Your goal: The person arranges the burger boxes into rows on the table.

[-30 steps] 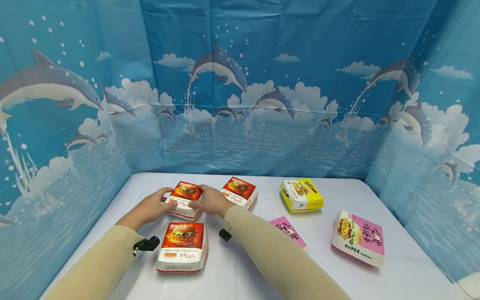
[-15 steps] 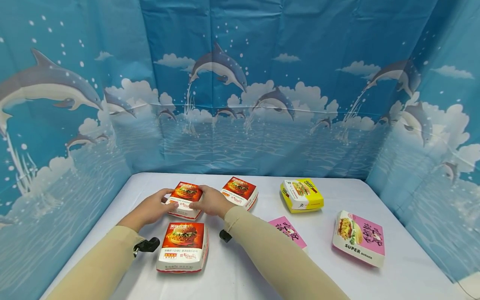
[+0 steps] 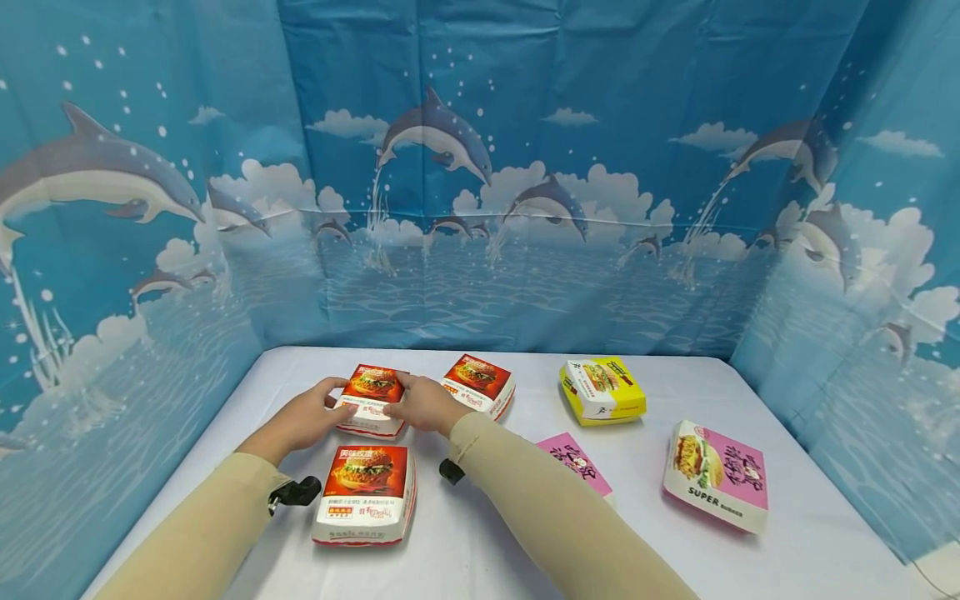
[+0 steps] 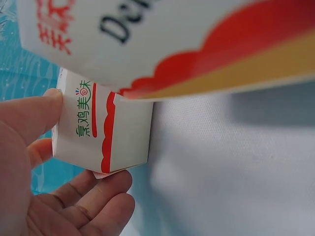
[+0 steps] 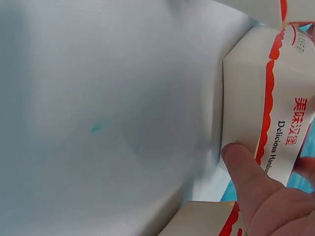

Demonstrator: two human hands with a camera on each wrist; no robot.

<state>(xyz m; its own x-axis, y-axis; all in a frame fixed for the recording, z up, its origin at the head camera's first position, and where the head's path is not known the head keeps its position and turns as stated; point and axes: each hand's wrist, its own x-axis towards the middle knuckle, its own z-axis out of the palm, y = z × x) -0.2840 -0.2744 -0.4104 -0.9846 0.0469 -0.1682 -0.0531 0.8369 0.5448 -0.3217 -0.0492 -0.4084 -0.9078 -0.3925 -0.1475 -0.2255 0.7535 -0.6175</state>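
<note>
Gripping a red-and-white burger box (image 3: 372, 398) printed "Delicious Hamburger" from both sides, left hand (image 3: 303, 418) and right hand (image 3: 422, 403) curl round it; nearby pink box (image 3: 718, 473) reads "SUPER".

I wear long, close-fitting beige sleeves on both arms, smooth and plain, with no print or seam that I can make out; each ends at the wrist and leaves my left hand (image 3: 303, 419) and right hand (image 3: 424, 403) bare, with no glove or ring in sight. A small black camera mount (image 3: 294, 492) is strapped under my left wrist, rounded and matte, and a second black mount (image 3: 451, 471) sits under my right wrist, mostly hidden by the sleeve.
</note>
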